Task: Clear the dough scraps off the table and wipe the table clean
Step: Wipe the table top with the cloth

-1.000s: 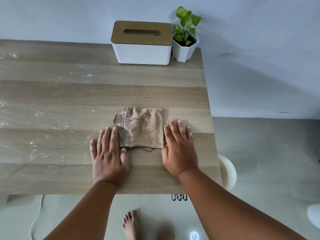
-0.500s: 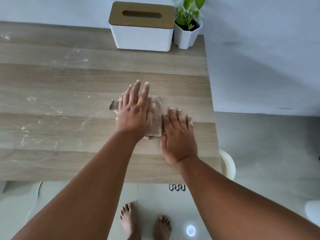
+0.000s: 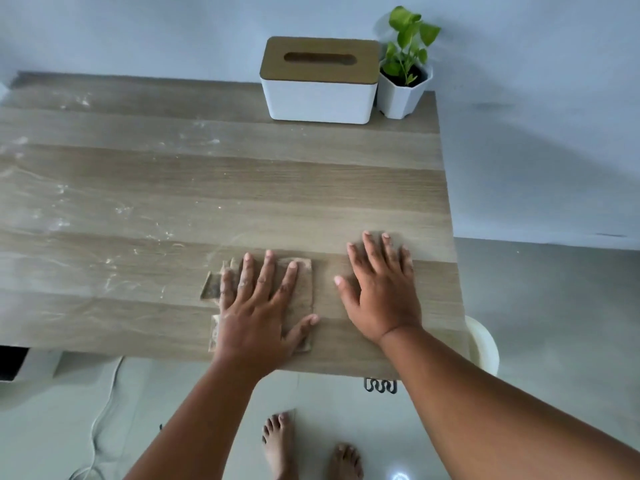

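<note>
A folded brown cloth [image 3: 304, 289] lies near the front edge of the wooden table [image 3: 242, 188]. My left hand [image 3: 259, 306] presses flat on top of it, fingers spread, covering most of it. My right hand [image 3: 381, 289] rests flat on the bare wood just right of the cloth, fingers apart, holding nothing. White flour smears [image 3: 114, 216] streak the left half of the table. No dough lumps show.
A white tissue box with a wooden lid [image 3: 318, 81] and a small potted plant [image 3: 403, 71] stand at the back right by the wall. A white bin [image 3: 483, 344] sits below the table's right front corner. A cable [image 3: 104, 403] lies on the floor.
My left hand moved from beside the cloth onto it, then drew it back toward the front edge. My right hand stayed flat on the table to its right.
</note>
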The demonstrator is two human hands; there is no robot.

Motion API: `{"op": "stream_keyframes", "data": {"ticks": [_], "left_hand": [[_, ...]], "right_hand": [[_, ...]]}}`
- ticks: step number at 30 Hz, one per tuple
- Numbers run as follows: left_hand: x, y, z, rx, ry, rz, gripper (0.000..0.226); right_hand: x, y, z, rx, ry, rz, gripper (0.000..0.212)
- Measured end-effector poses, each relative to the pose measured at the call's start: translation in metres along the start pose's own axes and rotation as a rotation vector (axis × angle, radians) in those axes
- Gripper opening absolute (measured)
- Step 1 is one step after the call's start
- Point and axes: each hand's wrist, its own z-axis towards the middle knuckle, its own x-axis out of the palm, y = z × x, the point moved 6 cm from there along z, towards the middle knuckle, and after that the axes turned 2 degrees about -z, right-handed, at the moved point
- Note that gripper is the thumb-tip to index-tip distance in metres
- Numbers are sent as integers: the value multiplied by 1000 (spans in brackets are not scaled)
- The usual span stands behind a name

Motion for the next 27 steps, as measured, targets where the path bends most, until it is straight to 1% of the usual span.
{"op": "stream_keyframes", "data": {"ticks": [3, 6, 8, 10, 12, 14, 17, 19, 22, 24, 27], "left_hand": [[-4, 57, -9, -129, 33, 23, 89], [-7, 100, 16, -281, 76, 24, 88], [-9, 105, 45, -373, 79, -4, 91], [-9, 92, 70, -416, 80, -33, 93], [-10, 69, 82, -357, 76, -23, 89], [-11, 42, 76, -220, 62, -7, 82], [-7, 13, 35, -9, 46, -10, 77], [-5, 14, 2, 57, 63, -8, 77], [-4, 47, -24, 26, 93, -2, 74], [-7, 78, -24, -58, 93, -13, 72], [-12, 123, -7, -228, 86, -51, 70]], "right_hand": [[-1, 1, 0, 4, -9, -2, 70], [1, 1, 1, 11, -23, -10, 70], [4, 0, 3, 16, -32, -17, 68], [5, -2, 4, 21, -41, -23, 68], [6, -2, 4, 22, -46, -20, 68], [7, -2, 5, 32, -38, -12, 68], [5, -1, 5, 50, -3, -27, 70], [2, 3, 7, 71, 30, -49, 69], [-1, 14, 16, 144, 52, -51, 63], [-3, 24, 29, 207, 42, -14, 62], [0, 40, 55, 216, 43, 23, 61]]}}
